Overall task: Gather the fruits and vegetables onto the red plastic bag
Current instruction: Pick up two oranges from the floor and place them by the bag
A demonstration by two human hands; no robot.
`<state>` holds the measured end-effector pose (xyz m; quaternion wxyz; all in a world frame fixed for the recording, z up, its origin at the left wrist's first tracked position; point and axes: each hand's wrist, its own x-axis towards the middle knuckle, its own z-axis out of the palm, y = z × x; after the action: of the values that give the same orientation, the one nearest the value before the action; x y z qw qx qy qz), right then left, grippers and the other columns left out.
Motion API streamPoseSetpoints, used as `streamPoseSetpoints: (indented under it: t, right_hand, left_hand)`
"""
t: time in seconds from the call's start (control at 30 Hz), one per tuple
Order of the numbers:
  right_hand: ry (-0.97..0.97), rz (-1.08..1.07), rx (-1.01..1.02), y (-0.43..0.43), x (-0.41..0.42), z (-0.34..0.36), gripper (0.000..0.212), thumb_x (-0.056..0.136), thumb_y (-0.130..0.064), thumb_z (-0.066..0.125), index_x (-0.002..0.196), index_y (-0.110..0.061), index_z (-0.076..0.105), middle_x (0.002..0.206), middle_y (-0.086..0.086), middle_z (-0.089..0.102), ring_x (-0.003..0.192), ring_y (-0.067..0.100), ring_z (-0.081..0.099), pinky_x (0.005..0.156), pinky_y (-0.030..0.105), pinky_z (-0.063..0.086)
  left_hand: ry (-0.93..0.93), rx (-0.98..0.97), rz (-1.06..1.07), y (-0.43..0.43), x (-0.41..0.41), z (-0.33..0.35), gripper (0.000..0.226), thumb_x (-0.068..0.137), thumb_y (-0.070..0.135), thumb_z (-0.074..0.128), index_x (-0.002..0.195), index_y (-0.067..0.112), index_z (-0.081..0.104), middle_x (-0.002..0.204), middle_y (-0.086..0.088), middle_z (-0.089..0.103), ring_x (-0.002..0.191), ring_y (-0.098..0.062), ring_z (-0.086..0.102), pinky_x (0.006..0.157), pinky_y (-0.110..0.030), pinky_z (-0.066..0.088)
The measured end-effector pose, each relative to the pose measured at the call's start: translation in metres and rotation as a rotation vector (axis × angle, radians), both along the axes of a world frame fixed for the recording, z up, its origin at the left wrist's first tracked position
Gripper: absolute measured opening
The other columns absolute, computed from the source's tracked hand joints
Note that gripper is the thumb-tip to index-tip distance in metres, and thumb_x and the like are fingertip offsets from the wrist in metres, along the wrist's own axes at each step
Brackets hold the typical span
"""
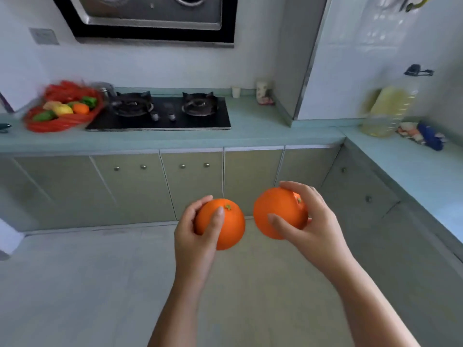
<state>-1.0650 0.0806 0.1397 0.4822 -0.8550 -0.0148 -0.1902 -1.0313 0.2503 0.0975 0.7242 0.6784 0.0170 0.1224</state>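
Observation:
I hold two oranges in front of me, above the kitchen floor. My left hand grips one orange, its green stem spot facing up. My right hand grips the other orange, fingers curled over its top and thumb across its front. The red plastic bag lies far off on the left end of the counter. On it rest a small orange, a yellow fruit, and green vegetables.
A black two-burner gas stove sits right of the bag. The teal counter turns along the right wall, carrying a big oil bottle and a patterned cloth. Cabinet doors run below. A range hood hangs above.

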Motion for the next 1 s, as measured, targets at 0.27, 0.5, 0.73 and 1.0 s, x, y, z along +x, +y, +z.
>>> streamPoseSetpoints:
  t: [0.27, 0.5, 0.73, 1.0]
  right_hand:
    - [0.021, 0.189, -0.024, 0.096, 0.053, -0.007, 0.045, 0.061, -0.039, 0.066, 0.100, -0.051, 0.046, 0.111, -0.023, 0.049, 0.096, -0.012, 0.045, 0.068, 0.001, 0.038]
    - [0.045, 0.321, -0.012, 0.160, 0.123, -0.021, 0.046, 0.061, -0.037, 0.066, 0.100, -0.051, 0.046, 0.110, -0.022, 0.049, 0.096, -0.014, 0.045, 0.069, 0.001, 0.037]
    - [0.044, 0.424, 0.026, 0.211, 0.223, -0.027, 0.051, 0.068, -0.024, 0.077, 0.102, -0.047, 0.047, 0.109, -0.015, 0.049, 0.093, -0.017, 0.044, 0.069, -0.001, 0.036]
    - [0.037, 0.482, 0.068, 0.259, 0.359, -0.008, 0.047, 0.060, -0.036, 0.066, 0.101, -0.051, 0.046, 0.110, -0.019, 0.049, 0.094, -0.016, 0.044, 0.069, -0.002, 0.034]
  left_hand:
    - [0.012, -0.033, 0.180, 0.094, 0.015, -0.003, 0.026, 0.068, 0.038, 0.061, 0.094, 0.037, 0.060, 0.100, 0.022, 0.058, 0.083, 0.013, 0.056, 0.057, -0.006, 0.045]
    - [0.033, -0.020, 0.324, 0.157, 0.059, -0.017, 0.028, 0.068, 0.038, 0.062, 0.095, 0.035, 0.062, 0.101, 0.018, 0.062, 0.086, 0.007, 0.058, 0.065, -0.008, 0.047]
    - [0.046, 0.004, 0.387, 0.201, 0.141, -0.012, 0.029, 0.067, 0.038, 0.063, 0.096, 0.035, 0.062, 0.103, 0.017, 0.061, 0.087, 0.007, 0.058, 0.063, -0.008, 0.046]
    - [0.009, 0.070, 0.448, 0.251, 0.268, 0.021, 0.034, 0.067, 0.038, 0.062, 0.101, 0.033, 0.062, 0.106, 0.021, 0.058, 0.087, 0.011, 0.056, 0.059, -0.006, 0.045]
